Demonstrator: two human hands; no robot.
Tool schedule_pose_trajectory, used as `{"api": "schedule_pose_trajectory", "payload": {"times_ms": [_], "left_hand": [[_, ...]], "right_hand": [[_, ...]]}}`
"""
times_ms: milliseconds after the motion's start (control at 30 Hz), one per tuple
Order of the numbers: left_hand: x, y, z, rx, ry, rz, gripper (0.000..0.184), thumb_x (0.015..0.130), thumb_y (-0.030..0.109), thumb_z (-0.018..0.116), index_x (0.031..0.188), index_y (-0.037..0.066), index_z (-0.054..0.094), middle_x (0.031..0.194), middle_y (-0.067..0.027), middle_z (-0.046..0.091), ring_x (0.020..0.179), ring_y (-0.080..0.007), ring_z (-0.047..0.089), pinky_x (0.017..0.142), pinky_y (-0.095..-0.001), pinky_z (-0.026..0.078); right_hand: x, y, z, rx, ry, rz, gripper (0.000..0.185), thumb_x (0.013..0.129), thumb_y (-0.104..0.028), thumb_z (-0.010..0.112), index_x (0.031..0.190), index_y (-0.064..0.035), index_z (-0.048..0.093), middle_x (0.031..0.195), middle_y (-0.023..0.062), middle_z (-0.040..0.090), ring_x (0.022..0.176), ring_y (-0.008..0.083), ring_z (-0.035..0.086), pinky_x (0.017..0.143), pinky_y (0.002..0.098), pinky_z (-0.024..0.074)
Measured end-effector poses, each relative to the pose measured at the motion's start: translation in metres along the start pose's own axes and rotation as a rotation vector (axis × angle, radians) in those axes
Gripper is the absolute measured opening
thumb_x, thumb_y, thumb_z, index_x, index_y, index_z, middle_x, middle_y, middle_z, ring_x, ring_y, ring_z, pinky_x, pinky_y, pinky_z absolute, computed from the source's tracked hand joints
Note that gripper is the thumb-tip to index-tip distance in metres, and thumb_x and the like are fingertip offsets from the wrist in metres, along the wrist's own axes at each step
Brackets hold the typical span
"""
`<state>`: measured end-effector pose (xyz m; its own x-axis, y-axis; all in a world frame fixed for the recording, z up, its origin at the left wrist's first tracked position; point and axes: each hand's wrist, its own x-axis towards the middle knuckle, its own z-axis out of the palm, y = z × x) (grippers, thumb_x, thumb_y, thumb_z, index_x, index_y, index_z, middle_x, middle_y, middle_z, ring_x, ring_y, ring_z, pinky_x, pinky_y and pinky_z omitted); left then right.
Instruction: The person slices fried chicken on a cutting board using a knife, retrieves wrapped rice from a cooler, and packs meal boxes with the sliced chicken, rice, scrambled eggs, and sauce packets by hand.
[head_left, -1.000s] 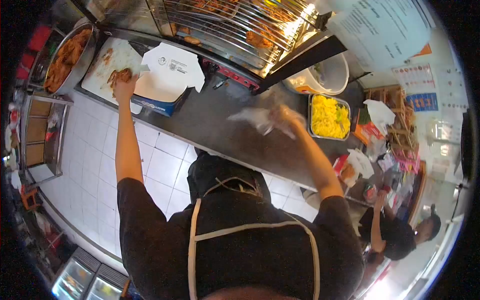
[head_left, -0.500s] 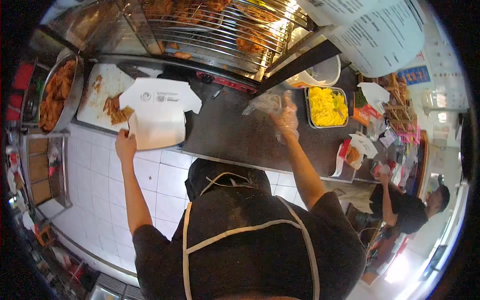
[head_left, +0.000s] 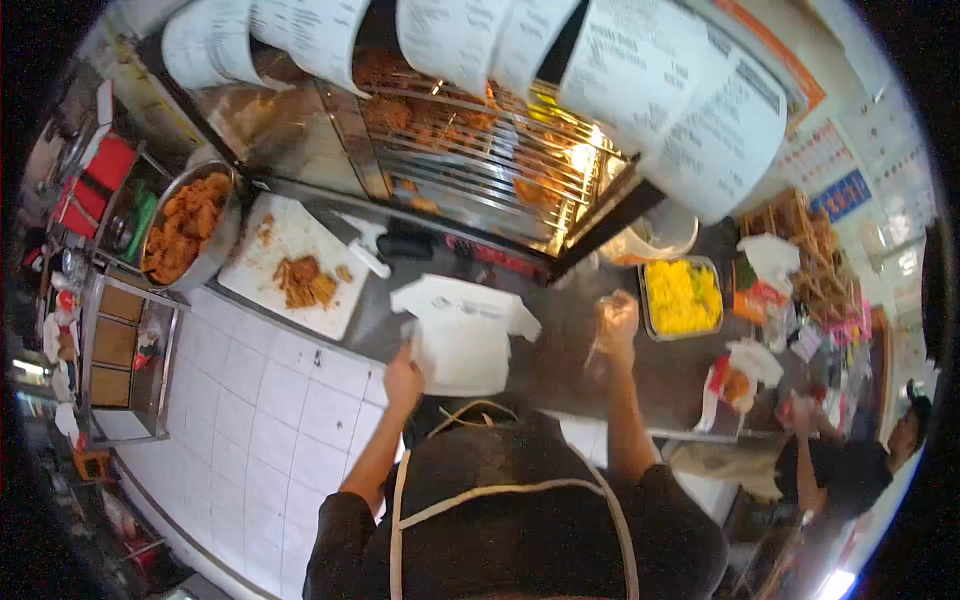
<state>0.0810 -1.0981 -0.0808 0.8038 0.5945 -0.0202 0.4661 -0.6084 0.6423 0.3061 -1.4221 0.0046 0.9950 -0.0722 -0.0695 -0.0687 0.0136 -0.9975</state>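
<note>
My left hand (head_left: 405,380) is closed on the left edge of an open white takeaway box (head_left: 462,355), whose lid flaps point away from me. To the right, over the dark counter, my right hand (head_left: 617,322) is covered in clear plastic; its fingers are smeared, so I cannot make out whether they are closed. Just beyond it stands a foil tray of yellow food (head_left: 682,297). Sliced browned food (head_left: 305,282) lies on a white cutting board (head_left: 338,318) at the left, with a white-handled tool (head_left: 370,245) near its upper right corner.
A metal bowl (head_left: 222,240) of fried pieces stands at far left. The heated cabinet (head_left: 480,160) and hanging receipts (head_left: 670,90) border the back. A white bucket (head_left: 675,228) and a red-and-white food box (head_left: 730,385) are at right. A co-worker (head_left: 850,465) stands at far right.
My left hand has brought the white box rightward, away from the cutting board, uncovering the board's right part. My right hand stays near the yellow food, its fingers less spread. The view has shifted.
</note>
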Motion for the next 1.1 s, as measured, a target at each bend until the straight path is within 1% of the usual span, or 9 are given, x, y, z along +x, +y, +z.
{"api": "schedule_pose_trajectory", "payload": {"times_ms": [33, 100, 200, 300, 500, 700, 833, 900, 1100], "left_hand": [[0.0, 0.008, 0.007, -0.065, 0.046, 0.099, 0.051, 0.077, 0.003, 0.052, 0.126, 0.014, 0.055, 0.089, -0.0257, 0.064, 0.08, -0.0442, 0.061, 0.072, -0.0518, 0.049], [-0.004, 0.027, 0.013, -0.071, -0.113, 0.104, 0.052, 0.077, 0.005, 0.051, 0.128, 0.015, 0.054, 0.089, -0.0259, 0.064, 0.08, -0.0459, 0.061, 0.071, -0.0532, 0.049], [-0.002, 0.031, 0.023, -0.048, -0.306, 0.122, 0.05, 0.077, 0.006, 0.05, 0.127, 0.014, 0.054, 0.096, -0.0238, 0.064, 0.089, -0.0441, 0.06, 0.079, -0.051, 0.048], [0.02, 0.04, -0.011, -0.021, -0.456, 0.145, 0.047, 0.075, 0.004, 0.05, 0.121, 0.011, 0.056, 0.106, -0.0199, 0.065, 0.102, -0.0391, 0.06, 0.088, -0.0458, 0.047], [0.036, 0.036, -0.002, -0.086, -0.5, 0.226, 0.04, 0.077, 0.009, 0.06, 0.117, 0.011, 0.06, 0.107, -0.0153, 0.066, 0.1, -0.0327, 0.063, 0.087, -0.0403, 0.05], [0.039, 0.028, 0.027, -0.348, -0.571, 0.331, 0.025, 0.081, 0.018, 0.065, 0.103, 0.006, 0.067, 0.093, -0.0111, 0.07, 0.088, -0.0256, 0.067, 0.078, -0.0373, 0.053], [0.028, 0.05, 0.033, -0.57, -0.83, -0.267, 0.046, 0.085, 0.041, 0.066, 0.115, 0.007, 0.061, 0.093, -0.0085, 0.065, 0.086, -0.0248, 0.065, 0.066, -0.0416, 0.054], [0.024, 0.083, 0.028, -0.528, -0.827, -0.476, 0.07, 0.081, 0.059, 0.061, 0.127, 0.008, 0.049, 0.111, -0.0127, 0.06, 0.089, -0.0238, 0.063, 0.058, -0.0375, 0.055], [-0.005, 0.109, 0.067, -0.728, -1.197, -0.549, 0.075, 0.074, 0.063, 0.061, 0.13, 0.016, 0.046, 0.123, -0.0135, 0.053, 0.097, -0.0291, 0.059, 0.074, -0.0475, 0.053]], "right_hand": [[-0.024, 0.001, 0.017, 0.156, -0.033, -0.051, 0.022, 0.084, -0.015, 0.061, 0.101, -0.0024, 0.057, 0.083, 0.0046, 0.059, 0.068, 0.0172, 0.059, 0.059, 0.0323, 0.0504], [-0.097, -0.091, 0.095, -0.68, -0.087, -0.681, 0.047, 0.086, -0.031, 0.058, 0.119, 0.0006, 0.048, 0.114, 0.0139, 0.057, 0.102, 0.025, 0.057, 0.093, 0.0404, 0.046], [-0.115, 0.011, 0.105, -1.038, -0.363, -0.582, 0.054, 0.085, -0.03, 0.059, 0.129, -0.0014, 0.046, 0.129, 0.0184, 0.05, 0.123, 0.0311, 0.045, 0.109, 0.05, 0.0281], [-0.11, 0.015, 0.105, -1.297, -0.559, -0.838, 0.059, 0.083, -0.031, 0.059, 0.134, -0.0066, 0.043, 0.135, 0.0181, 0.045, 0.122, 0.0372, 0.045, 0.107, 0.0602, 0.0242], [-0.067, -0.017, 0.099, -1.485, -0.315, -0.538, 0.055, 0.081, -0.03, 0.057, 0.131, -0.01, 0.049, 0.13, 0.014, 0.05, 0.124, 0.0326, 0.044, 0.11, 0.0529, 0.0233], [-0.085, -0.015, 0.06, -1.696, -0.714, -0.503, 0.076, 0.078, -0.033, 0.064, 0.141, -0.0043, 0.032, 0.125, 0.0168, 0.052, 0.119, 0.0325, 0.048, 0.102, 0.0504, 0.0347], [-0.063, -0.015, 0.043, -1.533, -0.449, -0.36, 0.116, 0.06, -0.052, 0.078, 0.146, -0.0037, 0.017, 0.138, 0.0197, 0.042, 0.126, 0.0349, 0.044, 0.097, 0.0543, 0.0376], [-0.052, -0.016, 0.036, -1.464, -0.727, 0.181, 0.124, 0.055, -0.057, 0.081, 0.146, -0.0034, 0.016, 0.14, 0.0197, 0.04, 0.128, 0.0362, 0.042, 0.096, 0.0562, 0.0404], [-0.036, 0.065, -0.003, -1.472, -0.559, -0.222, 0.126, 0.052, -0.056, 0.082, 0.145, -0.0005, 0.018, 0.125, 0.0254, 0.049, 0.11, 0.0359, 0.055, 0.092, 0.0369, 0.0483]]}}
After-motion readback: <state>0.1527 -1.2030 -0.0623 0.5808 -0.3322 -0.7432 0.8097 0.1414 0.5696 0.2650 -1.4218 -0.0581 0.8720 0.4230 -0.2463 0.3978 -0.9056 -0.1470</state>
